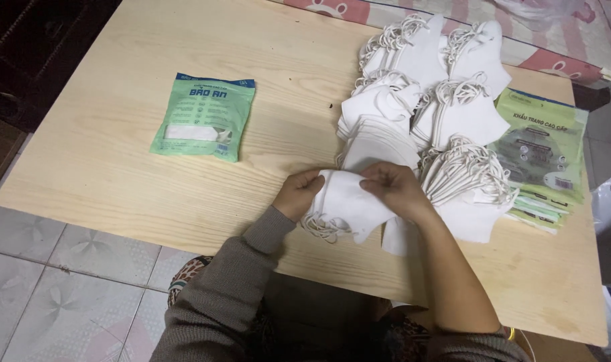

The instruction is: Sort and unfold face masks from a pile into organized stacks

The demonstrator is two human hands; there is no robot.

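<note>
At the 6 o'clock edge of the view, grey knitted sleeves (pixel 218 302) are seen reaching forward over the near edge of the pale wooden table (pixel 104 154). Just beyond, near the centre, a white folded cloth face mask (pixel 345 201) is held between both hands: the left hand (pixel 298 193) is closed on its left edge, and the right hand (pixel 394 188) is pinched over its upper right part. White elastic ear loops (pixel 319 228) are seen hanging from the mask at about 7 o'clock of it, just above the table top. At 3 o'clock of the hands, a fanned pile of white masks with bundled loops (pixel 469 177) is laid, touching the right wrist. Further out, at 1 o'clock, more stacks of white masks (pixel 419 80) are heaped together. At 3 o'clock of these, flat green printed plastic packets (pixel 543 151) are stacked near the table's right edge. At 10 o'clock of the hands, well apart, a single sealed green and blue packet (pixel 205 117) is laid flat. Beyond the far edge, a pink patterned fabric (pixel 520 27) is seen.
</note>
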